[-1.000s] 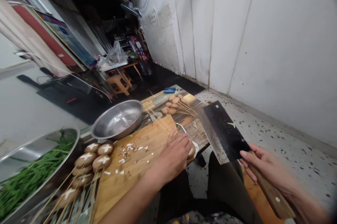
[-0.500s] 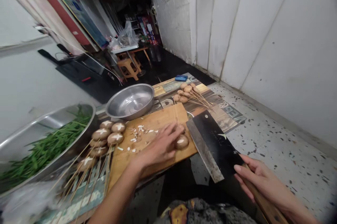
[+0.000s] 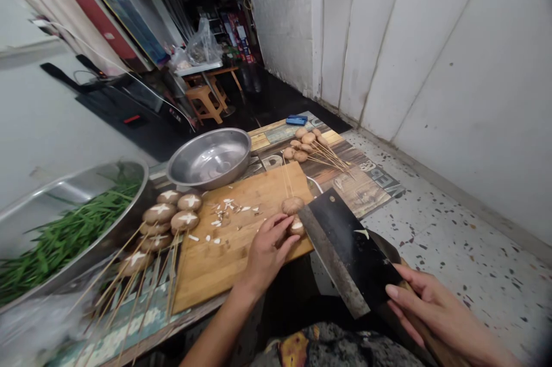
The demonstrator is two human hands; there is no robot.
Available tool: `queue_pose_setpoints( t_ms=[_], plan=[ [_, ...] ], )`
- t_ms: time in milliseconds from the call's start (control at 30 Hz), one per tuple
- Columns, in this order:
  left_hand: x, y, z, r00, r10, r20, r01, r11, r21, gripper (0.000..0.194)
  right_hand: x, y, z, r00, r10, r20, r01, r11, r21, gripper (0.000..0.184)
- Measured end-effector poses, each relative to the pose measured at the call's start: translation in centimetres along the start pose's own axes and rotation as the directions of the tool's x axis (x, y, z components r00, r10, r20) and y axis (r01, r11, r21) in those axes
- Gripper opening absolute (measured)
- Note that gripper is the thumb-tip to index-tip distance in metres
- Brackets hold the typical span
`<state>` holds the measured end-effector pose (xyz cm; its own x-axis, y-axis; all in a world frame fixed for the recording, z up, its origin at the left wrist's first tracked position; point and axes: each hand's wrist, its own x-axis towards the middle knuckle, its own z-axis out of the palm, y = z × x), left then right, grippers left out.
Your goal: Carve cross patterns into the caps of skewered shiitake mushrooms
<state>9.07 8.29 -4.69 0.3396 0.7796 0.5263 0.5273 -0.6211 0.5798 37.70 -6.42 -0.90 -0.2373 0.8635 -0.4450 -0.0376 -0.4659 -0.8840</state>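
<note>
My right hand point(image 3: 435, 304) is wrapped round the wooden handle of a cleaver point(image 3: 345, 246). Its wide dark blade slants over the board's right edge, with a pale scrap stuck to it. At the near right of the wooden cutting board point(image 3: 241, 263), the fingers of my left hand point(image 3: 271, 246) close round a brown mushroom point(image 3: 296, 225) with a white cut on its cap. Just beyond it lies another brown mushroom point(image 3: 292, 205), with thin skewers sticking out behind. White mushroom trimmings point(image 3: 228, 206) are scattered across the board.
Left of the board are skewered mushrooms with cross-cut caps point(image 3: 159, 214) and a large metal basin point(image 3: 142, 177) of green vegetables. A metal bowl point(image 3: 211, 160) stands behind. Farther back lie plain skewered mushrooms point(image 3: 304, 145) and a blue object point(image 3: 296, 119). A white wall point(image 3: 431, 56) rises at right.
My left hand has drawn back from the farther mushroom, uncovering it, and its fingers now curl round the nearer one. The cleaver has dipped slightly towards me. The view has shifted a little.
</note>
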Motion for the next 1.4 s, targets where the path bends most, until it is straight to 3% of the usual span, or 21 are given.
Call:
queue_pose_setpoints(
  t_ms=[233,633,867,1067,1167,1233,1300,1400],
  plan=[
    [0.0,0.1,-0.1,1.0,0.016,-0.015,-0.016,0.999,-0.04,0.032,-0.3,0.3,0.1,0.998,0.023,-0.062,-0.025,0.999,-0.03,0.033],
    [-0.2,-0.4,0.2,1.0,0.011,-0.021,-0.013,0.994,-0.106,0.036,0.0,0.6,-0.2,0.999,0.038,-0.035,-0.039,0.999,-0.023,0.033],
    [-0.3,-0.6,0.4,1.0,-0.017,-0.026,0.013,0.991,-0.13,0.034,1.7,-0.1,0.0,1.0,0.008,0.005,-0.008,1.0,-0.015,0.039],
    [-0.3,-0.4,0.4,1.0,-0.024,-0.008,0.023,0.997,-0.077,0.03,1.7,-0.9,-0.1,1.0,0.004,0.005,-0.004,0.998,-0.07,0.041],
    [-0.4,-0.4,0.3,1.0,-0.015,0.001,0.015,1.0,-0.015,0.034,0.3,-0.9,0.0,0.996,-0.018,-0.082,0.003,0.983,-0.182,0.038],
    [-0.4,-0.5,0.3,1.0,0.011,0.01,-0.011,1.0,0.012,0.038,-0.6,-0.9,0.3,0.98,-0.081,-0.181,0.014,0.94,-0.342,0.033],
    [-0.4,-0.4,0.4,1.0,0.027,0.007,-0.027,0.999,0.027,0.04,-1.3,-0.9,0.9,0.944,-0.26,-0.202,0.1,0.811,-0.576,0.026],
    [-0.2,0.2,0.9,0.999,0.011,-0.047,-0.008,0.998,0.057,0.035,-1.7,-0.7,1.8,0.818,-0.575,0.003,0.28,0.394,-0.876,0.032]
  ],
)
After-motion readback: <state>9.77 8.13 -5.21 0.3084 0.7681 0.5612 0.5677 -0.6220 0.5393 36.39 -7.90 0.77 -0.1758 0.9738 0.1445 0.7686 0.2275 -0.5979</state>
